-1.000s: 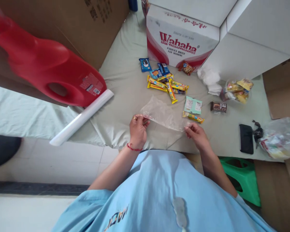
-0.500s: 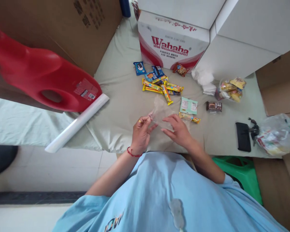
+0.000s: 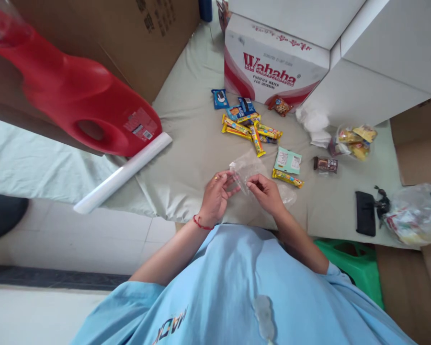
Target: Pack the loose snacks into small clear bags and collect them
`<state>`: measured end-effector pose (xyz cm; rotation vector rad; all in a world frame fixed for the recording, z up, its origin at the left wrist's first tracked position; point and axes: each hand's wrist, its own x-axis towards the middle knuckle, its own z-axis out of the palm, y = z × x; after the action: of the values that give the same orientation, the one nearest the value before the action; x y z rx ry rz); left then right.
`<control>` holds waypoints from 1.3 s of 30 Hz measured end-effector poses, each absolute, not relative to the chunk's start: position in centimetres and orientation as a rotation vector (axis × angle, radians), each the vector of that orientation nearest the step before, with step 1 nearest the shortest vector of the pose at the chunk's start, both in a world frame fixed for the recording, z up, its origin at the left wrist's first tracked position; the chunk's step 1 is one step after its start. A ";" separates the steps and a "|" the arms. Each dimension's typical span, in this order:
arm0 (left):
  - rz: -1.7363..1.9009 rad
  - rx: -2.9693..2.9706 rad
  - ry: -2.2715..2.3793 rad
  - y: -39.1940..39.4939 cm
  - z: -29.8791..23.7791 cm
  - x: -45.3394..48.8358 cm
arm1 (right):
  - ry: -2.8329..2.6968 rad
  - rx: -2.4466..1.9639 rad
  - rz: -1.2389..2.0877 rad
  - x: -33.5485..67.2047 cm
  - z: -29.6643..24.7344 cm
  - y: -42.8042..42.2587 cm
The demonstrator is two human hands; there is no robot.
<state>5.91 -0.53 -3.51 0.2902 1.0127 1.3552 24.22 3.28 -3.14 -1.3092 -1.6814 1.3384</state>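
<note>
A clear plastic bag (image 3: pixel 249 165) is between my hands, just above the cloth-covered table. My right hand (image 3: pixel 267 194) pinches the bag's near edge between thumb and fingers. My left hand (image 3: pixel 215 199), with a red cord at its wrist, has its fingers apart against the bag's left side; the fingertips partly show through the film. Beyond the bag lies a pile of yellow-wrapped snack bars (image 3: pixel 256 139) with blue snack packets (image 3: pixel 237 111). Right of the bag are a mint-green packet (image 3: pixel 288 160) and one more yellow-wrapped bar (image 3: pixel 288 178).
A red detergent jug (image 3: pixel 104 91) and a white roll (image 3: pixel 124 172) lie at left. The Wahaha carton (image 3: pixel 273 67) stands behind. Rightward are a brown cocoa packet (image 3: pixel 325 165), a clear tub of snacks (image 3: pixel 355 141), a black phone (image 3: pixel 365 213) and a filled plastic bag (image 3: pixel 413 215).
My left hand has gone from pinching the bag to spread fingers. My right hand has closed from apart fingers to a pinch on the bag. The view has shifted slightly.
</note>
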 end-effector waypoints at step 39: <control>0.339 2.196 1.148 1.9 -2.4 -1.5 | -1.197 -1.572 0.996 28.2 -7.1 4.6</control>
<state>-1.51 1.87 -2.36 2.1960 1.1483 0.3392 28.21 4.59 -7.07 -1.5723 -1.1970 0.9959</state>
